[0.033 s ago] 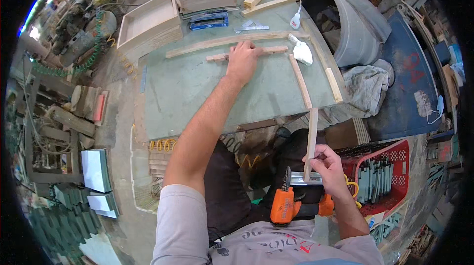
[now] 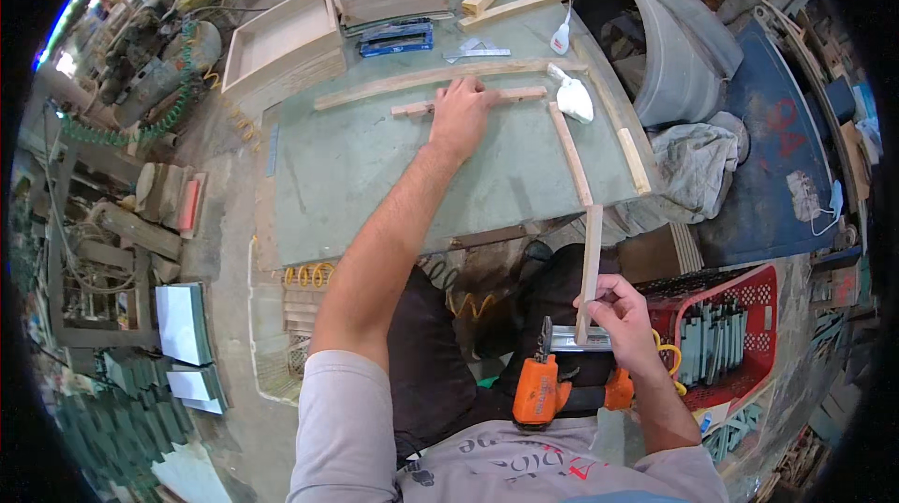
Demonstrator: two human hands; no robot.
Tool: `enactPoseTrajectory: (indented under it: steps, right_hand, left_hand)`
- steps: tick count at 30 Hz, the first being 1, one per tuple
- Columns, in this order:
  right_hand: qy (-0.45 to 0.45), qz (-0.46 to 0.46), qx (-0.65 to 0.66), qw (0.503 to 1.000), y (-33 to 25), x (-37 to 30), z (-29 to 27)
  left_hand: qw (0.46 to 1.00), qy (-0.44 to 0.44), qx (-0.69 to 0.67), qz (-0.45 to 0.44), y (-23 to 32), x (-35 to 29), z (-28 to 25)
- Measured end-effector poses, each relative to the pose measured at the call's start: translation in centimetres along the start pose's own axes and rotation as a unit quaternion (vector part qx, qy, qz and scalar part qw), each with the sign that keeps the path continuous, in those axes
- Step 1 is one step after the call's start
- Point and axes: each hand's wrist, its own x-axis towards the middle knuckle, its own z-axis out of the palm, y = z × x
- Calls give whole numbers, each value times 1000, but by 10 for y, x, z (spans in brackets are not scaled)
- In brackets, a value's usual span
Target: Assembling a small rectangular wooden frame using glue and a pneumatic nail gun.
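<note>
My left hand [image 2: 459, 119] reaches over the tabletop, its fingers closed on a short wooden strip [image 2: 521, 95]. Low on the right, my right hand [image 2: 626, 323] pinches the lower end of another wooden strip [image 2: 594, 245], which stands out from it toward the table edge. An orange nail gun [image 2: 537, 392] with a silver magazine lies at my lap, right beside that hand. On the table, a third strip [image 2: 569, 152] reaches to the near edge, and a longer wooden strip [image 2: 375, 91] lies just beyond my left hand.
The green-topped table [image 2: 346, 175] carries a white glue bottle [image 2: 574, 102], a smaller bottle [image 2: 561, 37], a metal square [image 2: 479, 52], a blue box [image 2: 396, 37] and wooden drawer boxes [image 2: 281, 39]. A red crate [image 2: 770, 316] stands at my right, a metal drum [image 2: 679, 49] at far right.
</note>
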Motion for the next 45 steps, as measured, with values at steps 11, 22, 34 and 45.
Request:
enactPoseTrajectory:
  steps: [11,22,34,45]
  right_hand:
    - [-15,-12,0,1000,3,10,4]
    - [-10,-27,-22,999,1,6,13]
    - [-6,-59,-52,997,-5,34,42]
    - [-92,-208,-269,936,-9,146,94]
  left_hand:
    - [999,40,-9,3,0,7,5]
    - [998,36,33,34,0,6,7]
    - [927,343,-128,-81,-42,-104,-119]
    - [693,386,83,-603,-158,-535,-127]
